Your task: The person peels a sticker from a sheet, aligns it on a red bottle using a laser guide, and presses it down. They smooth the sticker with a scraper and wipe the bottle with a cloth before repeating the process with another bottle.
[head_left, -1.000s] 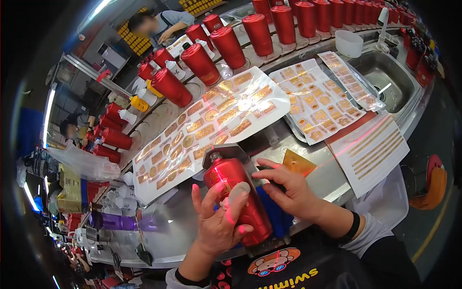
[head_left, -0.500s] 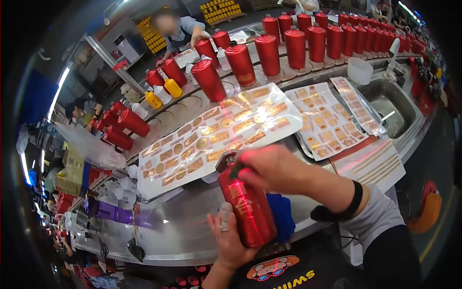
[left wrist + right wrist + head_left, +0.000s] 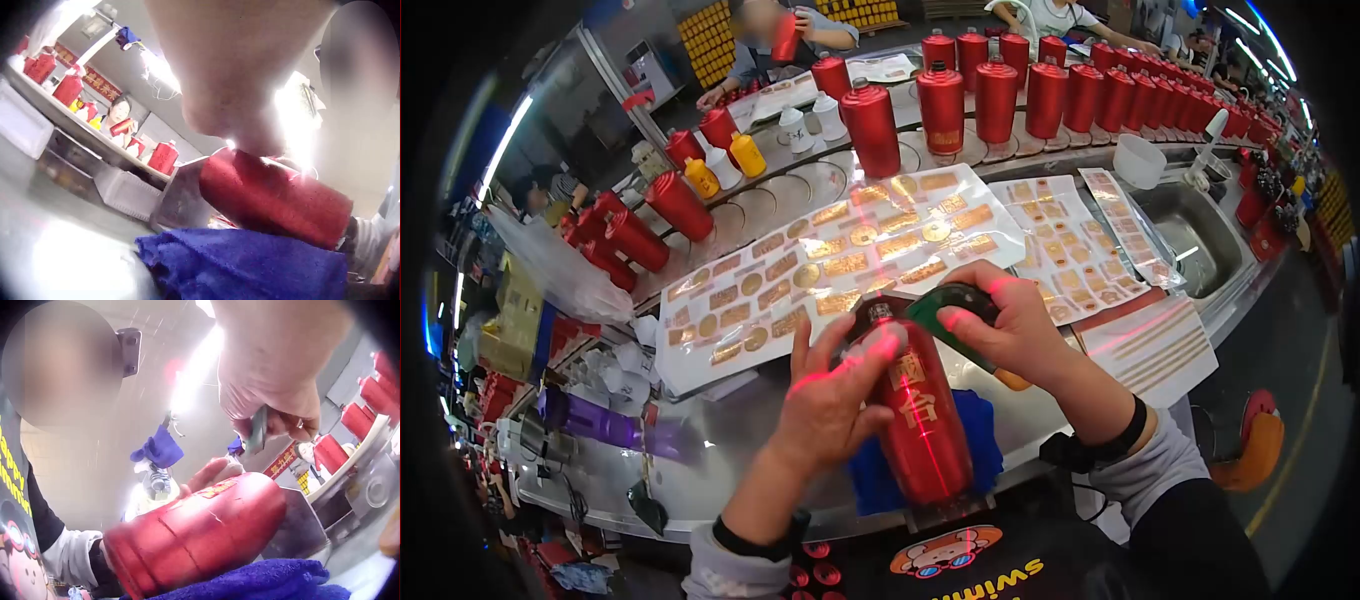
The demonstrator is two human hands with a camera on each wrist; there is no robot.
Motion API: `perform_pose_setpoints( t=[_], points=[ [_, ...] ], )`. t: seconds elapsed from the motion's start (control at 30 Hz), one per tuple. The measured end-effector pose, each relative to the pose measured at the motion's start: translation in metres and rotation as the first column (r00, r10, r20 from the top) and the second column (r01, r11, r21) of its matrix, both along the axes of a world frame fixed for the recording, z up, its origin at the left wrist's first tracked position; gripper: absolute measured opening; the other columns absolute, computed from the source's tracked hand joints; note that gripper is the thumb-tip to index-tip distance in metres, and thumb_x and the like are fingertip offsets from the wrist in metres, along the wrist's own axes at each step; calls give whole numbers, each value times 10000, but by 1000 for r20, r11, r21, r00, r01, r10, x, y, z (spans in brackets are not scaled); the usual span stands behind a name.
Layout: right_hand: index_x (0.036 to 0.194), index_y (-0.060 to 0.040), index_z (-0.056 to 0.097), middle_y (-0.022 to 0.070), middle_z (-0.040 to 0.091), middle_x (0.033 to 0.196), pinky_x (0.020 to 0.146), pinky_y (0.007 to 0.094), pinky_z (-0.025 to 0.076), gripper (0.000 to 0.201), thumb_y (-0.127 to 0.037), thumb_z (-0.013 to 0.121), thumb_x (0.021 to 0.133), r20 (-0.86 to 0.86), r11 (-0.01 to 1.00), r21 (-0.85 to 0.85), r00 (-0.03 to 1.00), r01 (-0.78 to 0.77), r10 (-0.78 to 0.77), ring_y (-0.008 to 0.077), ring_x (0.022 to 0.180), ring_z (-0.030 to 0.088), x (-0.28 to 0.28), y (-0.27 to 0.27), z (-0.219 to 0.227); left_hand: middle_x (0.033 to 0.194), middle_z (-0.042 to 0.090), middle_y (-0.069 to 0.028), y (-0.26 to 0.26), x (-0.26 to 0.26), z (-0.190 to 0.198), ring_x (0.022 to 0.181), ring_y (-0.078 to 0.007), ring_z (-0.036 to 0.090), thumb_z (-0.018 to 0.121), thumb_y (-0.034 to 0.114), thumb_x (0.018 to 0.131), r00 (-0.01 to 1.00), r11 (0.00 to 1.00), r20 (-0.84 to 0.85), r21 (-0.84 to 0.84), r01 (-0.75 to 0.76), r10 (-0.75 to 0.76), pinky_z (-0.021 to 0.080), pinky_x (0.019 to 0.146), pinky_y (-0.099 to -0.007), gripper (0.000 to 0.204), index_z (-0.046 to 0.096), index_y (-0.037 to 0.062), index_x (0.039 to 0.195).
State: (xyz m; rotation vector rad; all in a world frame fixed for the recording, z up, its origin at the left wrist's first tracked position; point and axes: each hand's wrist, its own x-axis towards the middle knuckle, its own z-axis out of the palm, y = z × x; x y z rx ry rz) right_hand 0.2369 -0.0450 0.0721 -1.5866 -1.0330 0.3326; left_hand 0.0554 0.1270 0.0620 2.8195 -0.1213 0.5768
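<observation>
A red bottle (image 3: 928,450) with gold characters on its front lies tilted over a blue cloth (image 3: 988,440), its neck away from me. My left hand (image 3: 825,400) reaches over the bottle's upper left side, fingers extended and fingertips at the shoulder beside the top gold character. Pale covers show on some of its fingertips. Between the thumb and fingers of my right hand (image 3: 1020,325) is a flat dark green scraper-like piece (image 3: 945,318), just right of the bottle's shoulder. The right wrist view shows this green piece (image 3: 257,430) edge-on above the bottle (image 3: 206,528).
A large sheet of gold stickers (image 3: 730,290) lies beyond the bottle, with a smaller sticker sheet (image 3: 1072,240) and a sheet of gold strips (image 3: 1150,350) to the right. Red bottles (image 3: 870,125) line the conveyor behind. A sink (image 3: 1190,225) stands at right; a purple tumbler (image 3: 595,420) lies left.
The right hand came onto the bottle's upper front with the green piece, then moved off to its right. My left hand slid down the left side, then up to the shoulder. The head view shifted.
</observation>
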Motion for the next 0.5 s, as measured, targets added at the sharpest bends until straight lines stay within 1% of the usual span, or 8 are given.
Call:
perform_pose_setpoints(
  t=[0.07,0.13,0.2,0.3,0.37,0.4,0.43,0.5],
  points=[
    [1074,-17,619,111,688,873,725,301,515,276,-169,691,855,-37,999,-6,999,37,-37,157,782,649,1,-8,-3,1250,627,-20,-2,4,5,1333,-294,381,540,564,863,998,997,7,41,58,-58,113,1150,-594,608,551,196,1346],
    [1070,-16,617,109,687,863,719,297,515,272,-166,690,855,21,999,-19,999,37,-37,158,775,653,2,-13,-2,1242,629,-15,-16,-1,-1,1319,-280,402,541,546,872,992,984,10,126,127,-129,102,1155,-586,563,574,208,1322],
    [1048,-15,615,111,683,837,701,306,515,261,-162,694,848,86,1000,-16,996,3,-1,172,757,662,-2,-16,1,1235,628,-7,-41,-19,-12,1315,-257,409,539,505,901,985,981,24,101,165,-168,90,1159,-587,490,594,212,1290],
    [1032,-23,615,126,675,824,691,325,514,257,-164,700,834,16,936,-46,937,-349,350,217,746,667,-15,-13,22,1251,609,-68,-72,-52,-37,1327,-299,400,583,522,877,994,998,89,0,62,-62,92,1150,-614,531,598,168,1273],
    [1032,-33,611,143,668,826,676,364,514,281,-192,690,815,169,810,-228,798,-540,579,313,736,657,-5,9,18,1281,582,-116,-89,-67,-57,1334,-328,392,630,549,838,987,993,154,-111,-37,54,97,1147,-622,619,568,150,1307],
    [1009,-45,610,128,654,827,693,376,508,271,-192,697,798,236,905,-147,875,-399,424,301,758,654,-2,27,9,1359,506,-198,-93,-68,-73,1333,-397,393,687,555,790,966,987,232,-132,-88,117,113,1131,-641,836,425,67,1417],
    [985,-58,609,114,639,827,710,387,502,262,-192,705,782,288,968,-55,924,-246,251,290,780,652,-1,37,5,1385,470,-224,-94,-67,-78,1347,-409,372,675,543,811,967,967,191,-220,-129,172,108,1137,-625,870,356,31,1439],
    [934,-92,603,78,593,791,708,388,475,216,-197,714,781,680,983,-36,716,-177,154,246,779,637,-9,24,12,1438,396,-277,-92,-69,-82,1374,-433,330,651,521,852,960,899,85,-382,-214,265,99,1149,-592,948,219,-41,1481]
  ],
)
